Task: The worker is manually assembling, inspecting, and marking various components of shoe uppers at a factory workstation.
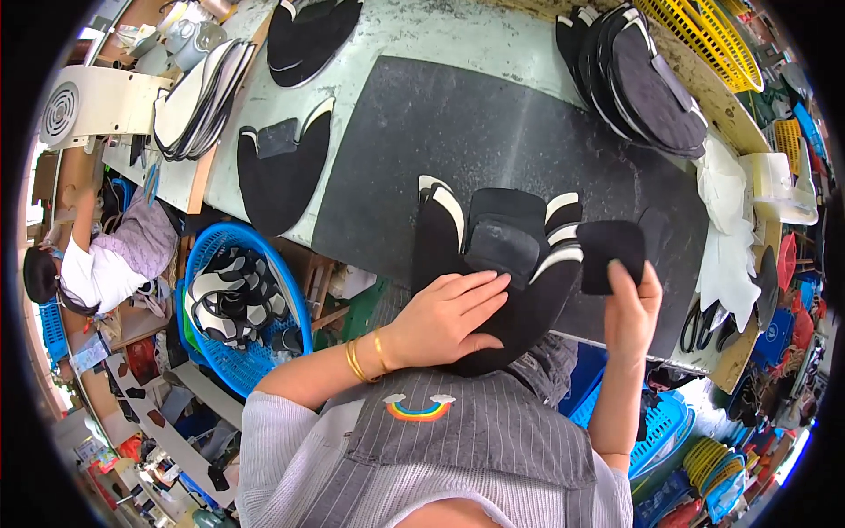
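Observation:
A black U-shaped fabric piece, which looks like a shoe upper with white-edged tips, hangs partly over the near edge of the dark mat. My left hand lies on it, fingers stretched out and fingertips beside a dark grey rounded patch between the tips. Another white-tipped edge shows underneath, so pieces seem layered. To the right, my right hand pinches a black square patch with rounded corners. This patch is beside the right-hand tips; whether it touches them I cannot tell.
Similar black pieces lie on the table's left side. A stack of black uppers sits far right, scissors near right. Below left stands a blue basket holding black-and-white parts. Another person is at the far left.

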Available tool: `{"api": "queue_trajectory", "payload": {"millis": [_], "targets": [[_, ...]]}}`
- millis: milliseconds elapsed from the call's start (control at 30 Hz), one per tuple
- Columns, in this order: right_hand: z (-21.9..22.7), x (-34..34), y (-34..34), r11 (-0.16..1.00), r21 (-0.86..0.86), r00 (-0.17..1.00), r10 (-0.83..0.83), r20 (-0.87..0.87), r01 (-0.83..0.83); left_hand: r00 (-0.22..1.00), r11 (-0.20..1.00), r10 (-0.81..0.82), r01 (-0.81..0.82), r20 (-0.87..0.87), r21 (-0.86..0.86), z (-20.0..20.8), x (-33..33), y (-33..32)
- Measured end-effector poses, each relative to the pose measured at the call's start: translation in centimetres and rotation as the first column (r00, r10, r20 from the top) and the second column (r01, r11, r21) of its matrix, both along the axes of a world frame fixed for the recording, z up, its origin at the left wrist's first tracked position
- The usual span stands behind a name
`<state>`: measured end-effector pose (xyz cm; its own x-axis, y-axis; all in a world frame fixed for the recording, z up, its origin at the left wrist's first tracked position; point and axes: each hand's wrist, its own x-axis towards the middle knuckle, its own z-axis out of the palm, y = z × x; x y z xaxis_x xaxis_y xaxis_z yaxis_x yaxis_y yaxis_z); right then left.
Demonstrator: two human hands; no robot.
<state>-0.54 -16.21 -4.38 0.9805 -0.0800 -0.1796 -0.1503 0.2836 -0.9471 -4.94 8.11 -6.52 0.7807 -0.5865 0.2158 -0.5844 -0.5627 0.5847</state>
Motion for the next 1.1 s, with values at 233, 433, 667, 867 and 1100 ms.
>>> {"api": "queue_trajectory", "payload": {"millis": [233, 433, 667, 867, 1100], "targets": [[-1.3, 0.1, 3.0, 0.948, -0.161, 0.957, 0.252, -0.143, -0.274, 0.696, 0.594, -0.042, -0.559, -0.716, -0.578, -1.1, 0.5, 1.1], [-2.6, -0.3, 5.4, 0.695, -0.647, 0.928, 0.369, -0.052, -0.313, 0.67, 0.723, 0.328, -0.632, -0.666, -0.279, -0.4, 1.8, 0.2], [-2.7, -1.2, 5.7, 0.721, -0.627, 0.954, 0.259, -0.152, -0.296, 0.677, 0.768, 0.398, -0.615, -0.619, -0.178, 0.0, 1.6, 0.4], [-2.9, -1.1, 5.7, 0.752, -0.587, 0.953, 0.221, -0.205, -0.301, 0.606, 0.745, 0.431, -0.657, -0.668, -0.115, 0.5, 2.4, 0.3], [-2.8, -0.8, 5.6, 0.766, -0.554, 0.942, 0.211, -0.261, -0.325, 0.588, 0.734, 0.436, -0.671, -0.682, -0.109, 0.2, 2.6, 0.0]]}}
